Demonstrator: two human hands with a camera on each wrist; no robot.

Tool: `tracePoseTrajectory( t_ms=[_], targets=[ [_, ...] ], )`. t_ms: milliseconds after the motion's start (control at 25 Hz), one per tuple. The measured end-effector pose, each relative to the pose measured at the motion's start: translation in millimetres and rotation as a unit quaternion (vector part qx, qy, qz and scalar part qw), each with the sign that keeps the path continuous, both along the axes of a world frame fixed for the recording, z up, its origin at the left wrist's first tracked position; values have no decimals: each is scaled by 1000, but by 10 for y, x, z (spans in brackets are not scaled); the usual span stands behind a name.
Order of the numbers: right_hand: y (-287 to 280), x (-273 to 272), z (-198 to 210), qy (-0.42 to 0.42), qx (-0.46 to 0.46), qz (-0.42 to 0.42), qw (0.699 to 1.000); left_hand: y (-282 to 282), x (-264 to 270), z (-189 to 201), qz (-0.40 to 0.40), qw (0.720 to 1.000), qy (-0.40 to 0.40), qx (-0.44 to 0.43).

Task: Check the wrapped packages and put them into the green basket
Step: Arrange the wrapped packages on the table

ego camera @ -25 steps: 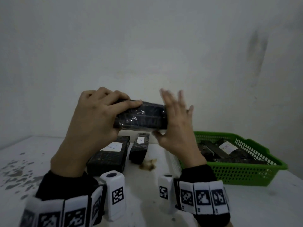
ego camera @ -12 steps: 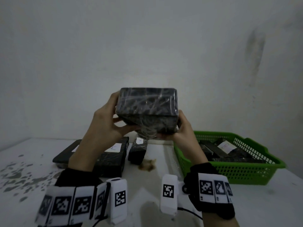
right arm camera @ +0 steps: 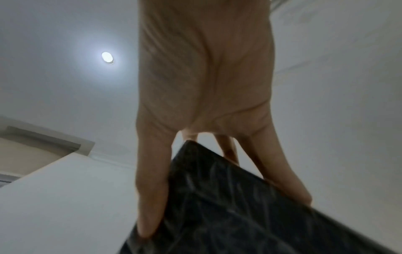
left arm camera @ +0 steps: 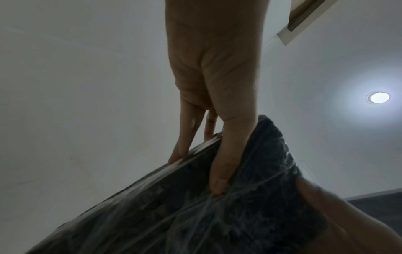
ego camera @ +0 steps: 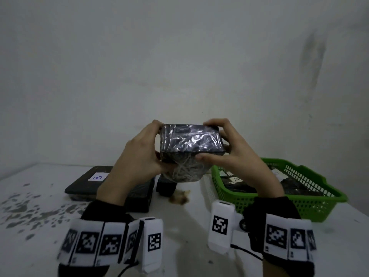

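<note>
Both our hands are clamped on one black wrapped package [ego camera: 190,143], held up in the air above the white table [ego camera: 40,206]. Our left hand [ego camera: 137,156] grips its left end, fingers over the far top edge and thumb [left arm camera: 224,165] pressed into the bunched film on the near face. Our right hand [ego camera: 235,156] grips the right end, fingers curled over the top rim and thumb along the lower front edge; from the right wrist we see fingers [right arm camera: 150,185] straddling a corner of the package [right arm camera: 228,206]. Clear film shines in wrinkles across the package's upper face.

Below, on the table, lies a flat dark package with a white label marked B [ego camera: 87,179], and just beside it another dark package [ego camera: 139,196], mostly hidden by our left wrist. A smaller dark package [ego camera: 165,187] stands behind a brown stain [ego camera: 179,197]. To the right sits the green basket [ego camera: 299,208], with wrapped labelled packages [ego camera: 239,182] already inside. Dark speckles [ego camera: 24,204] mark the table's left side.
</note>
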State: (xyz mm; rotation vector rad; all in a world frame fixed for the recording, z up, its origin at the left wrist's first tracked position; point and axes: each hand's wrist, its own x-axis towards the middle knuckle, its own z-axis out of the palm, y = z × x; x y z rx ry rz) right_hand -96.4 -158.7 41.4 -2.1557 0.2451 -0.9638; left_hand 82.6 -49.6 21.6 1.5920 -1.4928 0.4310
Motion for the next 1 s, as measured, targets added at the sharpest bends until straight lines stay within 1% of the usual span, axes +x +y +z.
tracePoseTrajectory(
  t_ms=[120, 320, 440, 520, 600, 680, 760, 840, 920, 960, 1000],
  targets=[
    [-46, -44, -9, 63, -22, -38, 997, -77, -18, -47, -29, 998, -1, 60],
    [-53, -96, 10, 166, -40, -79, 982, -172, -45, -106, -82, 984, 33, 157],
    [-63, -129, -11, 232, -68, -112, 964, -227, -76, -151, -99, 969, 64, 215],
    [-54, -130, -18, 269, -91, -127, 950, -226, -105, -164, -117, 954, 94, 258],
    [-64, -102, -56, 279, -85, -120, 949, -208, -121, -180, -142, 936, 134, 293],
    [-74, -63, -119, 285, -83, -109, 949, -176, -126, -166, -139, 924, 124, 333],
    [-61, -30, -203, 311, -105, -114, 938, -159, -135, -135, -123, 908, 105, 387],
    [-53, 3, -303, 325, -134, -119, 928, -187, -143, -129, -95, 893, 61, 436],
    [-65, 42, -429, 321, -155, -117, 927, -254, -138, -178, -60, 878, 11, 474],
    [-84, 65, -502, 316, -166, -120, 926, -289, -139, -212, -52, 871, 11, 488],
    [-126, 93, -584, 315, -181, -128, 923, -336, -127, -252, -49, 867, 30, 496]
  ],
)
